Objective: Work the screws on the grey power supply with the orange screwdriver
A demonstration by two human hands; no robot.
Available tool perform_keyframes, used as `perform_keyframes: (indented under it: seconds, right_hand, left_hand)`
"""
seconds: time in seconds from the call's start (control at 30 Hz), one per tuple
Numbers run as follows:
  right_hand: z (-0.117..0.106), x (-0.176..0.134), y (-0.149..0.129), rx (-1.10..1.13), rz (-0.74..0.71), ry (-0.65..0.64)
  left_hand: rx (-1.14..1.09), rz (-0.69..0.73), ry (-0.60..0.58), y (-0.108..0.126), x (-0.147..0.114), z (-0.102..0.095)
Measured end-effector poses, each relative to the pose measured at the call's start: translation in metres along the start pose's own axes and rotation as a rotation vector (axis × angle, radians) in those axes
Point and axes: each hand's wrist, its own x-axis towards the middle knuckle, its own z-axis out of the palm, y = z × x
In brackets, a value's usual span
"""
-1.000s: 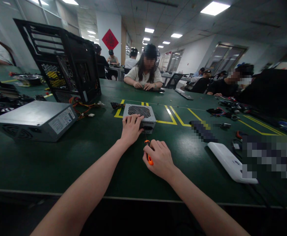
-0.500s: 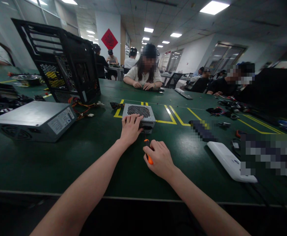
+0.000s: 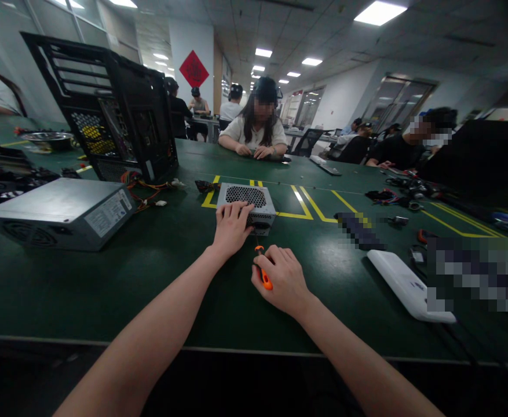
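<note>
Your right hand (image 3: 284, 275): fingers clamped around 1 orange-and-black screwdriver (image 3: 267, 281), shaft toward the near face of 1 small metal box (image 3: 248, 196); tip contact too small to tell. Your left hand (image 3: 231, 227): fingers slightly apart, resting on the box's top. Box: perforated, on the green table (image 3: 344, 284) before you. Leftward: 1 larger metal box (image 3: 58, 205), labelled; behind it, 1 black computer case (image 3: 121, 110).

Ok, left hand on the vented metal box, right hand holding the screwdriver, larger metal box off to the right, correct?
Not quite: in the head view, the larger metal box is off to the left. The left hand is on the vented metal box and the right hand holds the screwdriver.
</note>
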Motion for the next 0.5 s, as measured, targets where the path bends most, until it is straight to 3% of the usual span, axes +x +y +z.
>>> perform_keyframes:
  seconds: [0.5]
  right_hand:
    - [-0.0001,0.0001,0.0017,-0.019,0.009,0.051]
  left_hand:
    - [0.04,0.075,0.014,-0.0003,-0.0031,-0.0041]
